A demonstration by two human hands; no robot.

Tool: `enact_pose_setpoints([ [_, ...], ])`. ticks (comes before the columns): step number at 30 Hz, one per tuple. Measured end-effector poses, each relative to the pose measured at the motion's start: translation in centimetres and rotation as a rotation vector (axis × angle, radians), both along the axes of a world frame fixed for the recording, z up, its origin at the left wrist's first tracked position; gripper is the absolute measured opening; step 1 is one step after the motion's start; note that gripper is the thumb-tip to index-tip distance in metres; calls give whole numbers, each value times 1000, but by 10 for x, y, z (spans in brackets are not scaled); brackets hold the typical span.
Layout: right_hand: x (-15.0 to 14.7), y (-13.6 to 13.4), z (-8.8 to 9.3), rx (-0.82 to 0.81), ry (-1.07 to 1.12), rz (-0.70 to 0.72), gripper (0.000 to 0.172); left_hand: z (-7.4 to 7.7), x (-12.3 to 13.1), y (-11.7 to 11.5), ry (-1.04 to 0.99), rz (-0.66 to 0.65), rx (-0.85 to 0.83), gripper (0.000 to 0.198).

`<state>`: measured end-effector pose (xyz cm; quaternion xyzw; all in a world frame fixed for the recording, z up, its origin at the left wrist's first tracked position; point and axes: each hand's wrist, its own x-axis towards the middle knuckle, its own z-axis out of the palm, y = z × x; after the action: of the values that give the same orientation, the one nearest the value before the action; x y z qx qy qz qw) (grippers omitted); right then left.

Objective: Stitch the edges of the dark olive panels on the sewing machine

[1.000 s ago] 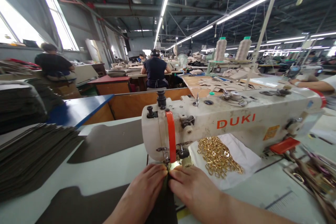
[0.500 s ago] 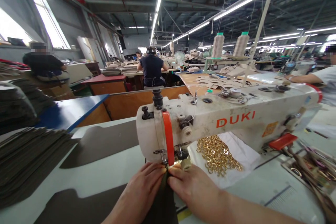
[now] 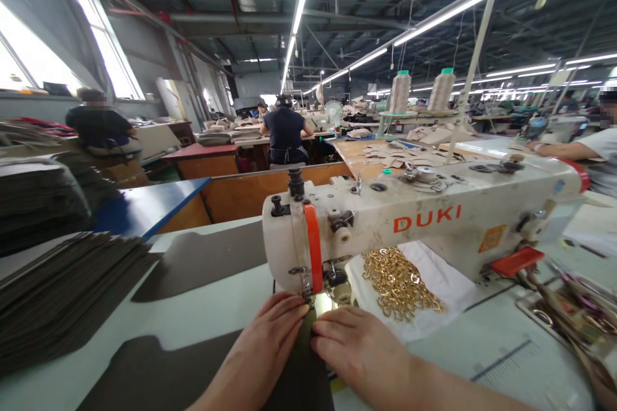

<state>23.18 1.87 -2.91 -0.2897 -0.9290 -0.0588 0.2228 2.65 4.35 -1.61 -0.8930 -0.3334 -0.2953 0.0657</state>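
Note:
A white DUKI sewing machine (image 3: 434,218) stands on the pale table (image 3: 202,314). A dark olive strip of material (image 3: 303,359) runs from the bottom edge up to the needle and presser foot (image 3: 311,295). My left hand (image 3: 263,353) lies on the strip's left side, fingers stretched flat toward the needle. My right hand (image 3: 361,350) presses flat on its right side, fingertips just short of the foot. Both hands hold the strip down rather than gripping it.
A heap of gold rings (image 3: 398,282) on white cloth lies under the machine arm. Stacked dark cut pieces (image 3: 62,289) fill the left. Dark panels (image 3: 202,257) lie on the table. Straps and hardware (image 3: 573,314) sit at the right. Other people sit at benches behind.
My fingers have flattened and slid slightly back from the presser foot, which shows a little more lit gap. The view shifted slightly; the machine stays put.

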Motion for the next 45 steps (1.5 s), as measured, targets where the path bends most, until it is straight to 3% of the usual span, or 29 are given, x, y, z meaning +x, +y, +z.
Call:
enact_pose_setpoints([
  [4, 1, -2, 3, -10, -31, 21, 4, -3, -4, -7, 96, 51, 4, 28],
  [9, 1, -3, 5, -18, -60, 26, 4, -2, -4, -10, 215, -42, 146, 33],
  [12, 1, -2, 5, -17, -77, 30, 3, -2, -4, -9, 301, -16, 200, 33],
  [22, 1, 5, 1, 23, -79, 33, 5, -12, -10, -1, 294, 12, 174, 33],
  [31, -2, 8, 8, 28, -127, 41, 5, -4, -4, 2, 329, 65, 73, 37],
  [40, -1, 8, 9, -4, -127, 38, 4, -10, -5, 3, 361, 93, 10, 38],
  [45, -2, 9, 9, -41, -125, 35, 4, -4, -1, 0, 310, 117, -74, 36],
])
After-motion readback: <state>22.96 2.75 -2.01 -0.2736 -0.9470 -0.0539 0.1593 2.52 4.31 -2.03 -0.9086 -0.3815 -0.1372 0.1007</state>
